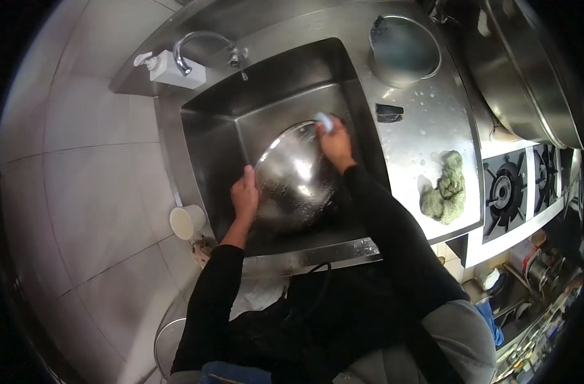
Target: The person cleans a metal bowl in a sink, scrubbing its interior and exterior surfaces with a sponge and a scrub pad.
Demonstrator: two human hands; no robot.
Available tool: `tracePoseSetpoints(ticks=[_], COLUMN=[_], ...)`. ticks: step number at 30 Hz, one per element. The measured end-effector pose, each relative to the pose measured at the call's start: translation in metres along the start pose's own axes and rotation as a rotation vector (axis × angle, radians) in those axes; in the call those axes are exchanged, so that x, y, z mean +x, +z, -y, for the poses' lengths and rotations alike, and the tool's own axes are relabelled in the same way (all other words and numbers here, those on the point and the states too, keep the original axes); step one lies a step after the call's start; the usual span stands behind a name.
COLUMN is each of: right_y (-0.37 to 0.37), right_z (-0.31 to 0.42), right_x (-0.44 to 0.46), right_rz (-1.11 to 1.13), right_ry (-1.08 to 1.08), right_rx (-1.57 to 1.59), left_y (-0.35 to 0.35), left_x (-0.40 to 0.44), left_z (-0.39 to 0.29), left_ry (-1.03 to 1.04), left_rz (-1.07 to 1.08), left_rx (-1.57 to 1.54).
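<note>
A large round metal bowl (295,176), shiny and wet with droplets, is tilted inside the steel sink (209,150). My left hand (244,192) grips the bowl at its left edge, thumb pointing up. At the bowl's upper right rim, my right hand (334,141) is closed around a small pale blue-white sponge (324,121), slightly blurred. The bowl hides part of the sink floor.
Beyond the sink are a curved faucet (205,35) and a white pump bottle (177,70). The right counter holds a metal pot (405,54), a black object (389,113) and a greenish cloth (447,189). A white cup (186,222) stands left; a stove (504,187) lies right.
</note>
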State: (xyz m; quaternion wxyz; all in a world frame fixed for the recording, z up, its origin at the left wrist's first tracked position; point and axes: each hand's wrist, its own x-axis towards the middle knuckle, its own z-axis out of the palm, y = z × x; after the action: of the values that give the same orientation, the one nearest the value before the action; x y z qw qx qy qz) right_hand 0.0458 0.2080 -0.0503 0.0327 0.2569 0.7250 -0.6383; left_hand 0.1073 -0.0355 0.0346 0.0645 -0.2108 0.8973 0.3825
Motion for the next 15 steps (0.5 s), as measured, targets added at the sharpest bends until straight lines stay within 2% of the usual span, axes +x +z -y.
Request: tracePoseSetpoints(ticks=[1,3,4,5,6,7,9,11,12,14,15], right_y=[-0.003,0.022,0.032,0.035,0.054,0.051,0.030,0.000,0.003,0.007,0.023], right_z=[-0.003,0.005,0.028,0.058,0.046,0.047,0.042,0.028,0.028,0.035,0.034], right_x=[0.005,-0.026,-0.066,-0.096,-0.104,-0.098,-0.069,-0.009,-0.010,-0.018,-0.040], right_rz=[-0.034,-0.118,-0.070,0.217,0.371,0.368,0.138,0.019,0.021,-0.111,-0.106], right_ry=[-0.055,-0.693,-0.733,-0.931,-1.003,-1.005,-0.817,-0.019,-0.028,-0.153,-0.377], right_rx=[-0.098,-0.292,-0.231,-0.103,-0.097,-0.091,-0.288,-0.025,-0.028,-0.285,-0.343], left_y=[0.000,0.006,0.010,0.013,0.012,0.009,-0.001,0.004,0.008,0.016,0.016], left_x=[0.002,0.004,0.006,0.013,0.019,0.014,-0.009,-0.008,-0.009,-0.003,-0.004], left_z=[0.000,0.005,0.019,0.038,0.047,0.034,0.002,0.014,0.008,0.004,0.010], left_ry=[0.005,0.055,0.045,0.249,0.460,0.464,-0.037,-0.101,-0.112,-0.102,-0.108], left_rz=[-0.006,-0.060,-0.057,-0.095,-0.134,-0.135,-0.013,0.008,0.011,0.000,0.008], left_rx=[0.000,0.002,-0.003,-0.022,-0.037,-0.033,-0.154,-0.222,-0.161,-0.078,-0.079])
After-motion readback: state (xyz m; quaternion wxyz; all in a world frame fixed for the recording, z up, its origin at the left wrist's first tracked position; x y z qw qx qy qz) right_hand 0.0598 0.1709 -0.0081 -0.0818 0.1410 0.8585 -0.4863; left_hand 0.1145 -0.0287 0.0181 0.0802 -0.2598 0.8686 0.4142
